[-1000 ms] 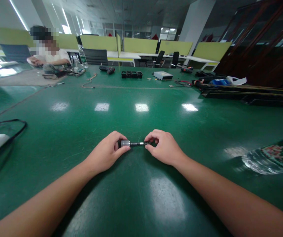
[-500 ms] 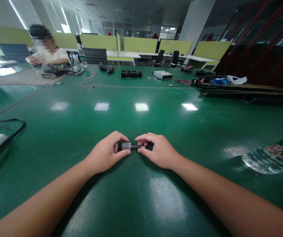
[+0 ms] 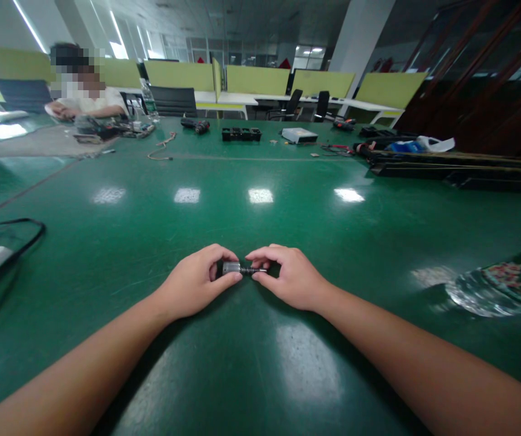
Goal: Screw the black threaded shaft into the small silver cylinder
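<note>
Metallic grey, the cylinder (image 3: 231,268) was at six o'clock over the tabletop (image 3: 224,363), pinched by the left hand (image 3: 192,282), while the right hand (image 3: 295,278), its grip closed on the spring (image 3: 246,270), had brought this along the shaft (image 3: 263,270), leaving almost no gap.

The left grip (image 3: 199,281) partly hides the metal cylinder (image 3: 231,267)

Smooth metal cylinder (image 3: 231,267); glossy green tabletop (image 3: 224,351)
</note>
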Demonstrator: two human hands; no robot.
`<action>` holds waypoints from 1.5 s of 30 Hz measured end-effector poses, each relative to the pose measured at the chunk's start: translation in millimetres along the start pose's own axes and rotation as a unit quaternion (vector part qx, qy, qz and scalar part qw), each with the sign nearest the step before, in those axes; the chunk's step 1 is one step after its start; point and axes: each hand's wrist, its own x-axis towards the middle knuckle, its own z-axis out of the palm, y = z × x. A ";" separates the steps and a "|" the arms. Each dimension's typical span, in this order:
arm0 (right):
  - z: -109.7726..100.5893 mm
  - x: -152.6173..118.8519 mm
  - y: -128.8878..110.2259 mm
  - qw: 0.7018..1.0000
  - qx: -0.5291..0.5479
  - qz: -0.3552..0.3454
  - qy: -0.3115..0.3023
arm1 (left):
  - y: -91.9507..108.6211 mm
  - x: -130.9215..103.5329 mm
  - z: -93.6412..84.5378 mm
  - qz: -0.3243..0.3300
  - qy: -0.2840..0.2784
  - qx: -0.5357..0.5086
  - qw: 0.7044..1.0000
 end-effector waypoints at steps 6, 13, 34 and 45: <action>-2.4 -0.3 -2.1 0.999 -0.037 -0.025 -0.017 | -0.1 0.5 -0.7 0.002 -0.005 -0.004 1.000; -2.8 0.2 -2.2 0.995 -0.064 -0.060 -0.037 | -1.2 0.2 0.1 0.015 -0.003 -0.013 1.000; -5.0 0.2 -5.1 0.997 -0.060 -0.040 -0.034 | 4.2 0.1 -1.4 -0.007 -0.004 -0.002 1.000; -5.0 -0.2 -5.4 0.998 -0.056 -0.033 -0.021 | 2.3 -0.4 -0.4 -0.003 -0.001 0.000 1.000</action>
